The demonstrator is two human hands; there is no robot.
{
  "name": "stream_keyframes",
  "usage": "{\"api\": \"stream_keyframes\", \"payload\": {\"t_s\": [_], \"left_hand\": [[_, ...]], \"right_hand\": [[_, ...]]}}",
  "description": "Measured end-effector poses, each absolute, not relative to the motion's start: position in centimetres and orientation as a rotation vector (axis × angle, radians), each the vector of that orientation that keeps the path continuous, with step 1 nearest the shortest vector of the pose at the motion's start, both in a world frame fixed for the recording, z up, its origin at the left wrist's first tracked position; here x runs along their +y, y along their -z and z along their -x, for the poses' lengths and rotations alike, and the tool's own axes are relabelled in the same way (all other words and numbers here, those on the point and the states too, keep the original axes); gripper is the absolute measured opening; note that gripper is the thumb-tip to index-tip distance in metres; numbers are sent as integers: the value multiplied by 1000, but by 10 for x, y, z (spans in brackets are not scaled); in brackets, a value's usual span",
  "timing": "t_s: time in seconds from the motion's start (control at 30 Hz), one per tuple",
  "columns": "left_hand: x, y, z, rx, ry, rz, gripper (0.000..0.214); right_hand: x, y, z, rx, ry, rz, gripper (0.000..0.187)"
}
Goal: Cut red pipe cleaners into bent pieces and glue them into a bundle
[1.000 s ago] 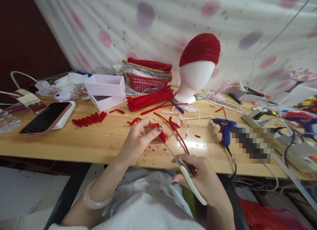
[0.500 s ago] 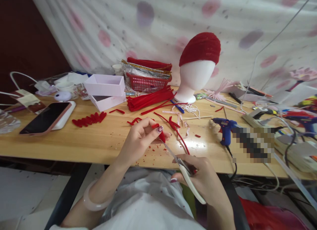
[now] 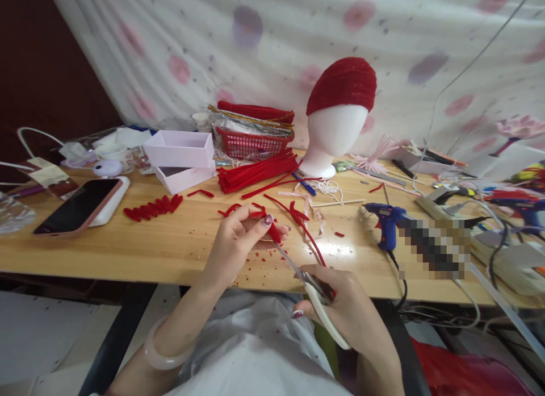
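Note:
Between thumb and fingers, my left hand (image 3: 238,242) pinches a short red pipe cleaner piece (image 3: 273,232). My right hand (image 3: 344,299) grips white-handled scissors (image 3: 321,313), whose blades point up and left to the lower end of that red piece. Whether the blades touch it is hard to make out. Tiny red clippings (image 3: 264,265) lie scattered on the table beneath. Beyond my hands a long red pipe cleaner (image 3: 313,240) runs across the wood, and a row of trimmed red pieces (image 3: 153,207) lies to the left.
A bundle of red pipe cleaners (image 3: 255,171) sits before a red basket (image 3: 251,144). Behind stands a white foam head (image 3: 334,137) with a red wrapped cap (image 3: 343,86). A blue glue gun (image 3: 386,220) is at right, a phone (image 3: 79,207) and lilac boxes (image 3: 181,149) at left.
My left hand and the red piece have shifted slightly left and down, with the scissor tips following. The grip of both hands looks the same.

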State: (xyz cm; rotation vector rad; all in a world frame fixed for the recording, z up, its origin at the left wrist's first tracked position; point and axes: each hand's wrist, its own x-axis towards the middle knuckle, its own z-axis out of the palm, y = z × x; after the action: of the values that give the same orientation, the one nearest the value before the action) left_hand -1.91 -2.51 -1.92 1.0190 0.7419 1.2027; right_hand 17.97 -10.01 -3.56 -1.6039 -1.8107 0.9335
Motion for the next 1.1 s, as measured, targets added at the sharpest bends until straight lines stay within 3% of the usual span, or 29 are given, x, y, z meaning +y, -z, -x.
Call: {"api": "stream_keyframes", "payload": {"t_s": [1.1], "left_hand": [[-25,27,14,748,-1197,-1042,28]], "right_hand": [[-100,45,-179,-1774,-892,1566,41]]}}
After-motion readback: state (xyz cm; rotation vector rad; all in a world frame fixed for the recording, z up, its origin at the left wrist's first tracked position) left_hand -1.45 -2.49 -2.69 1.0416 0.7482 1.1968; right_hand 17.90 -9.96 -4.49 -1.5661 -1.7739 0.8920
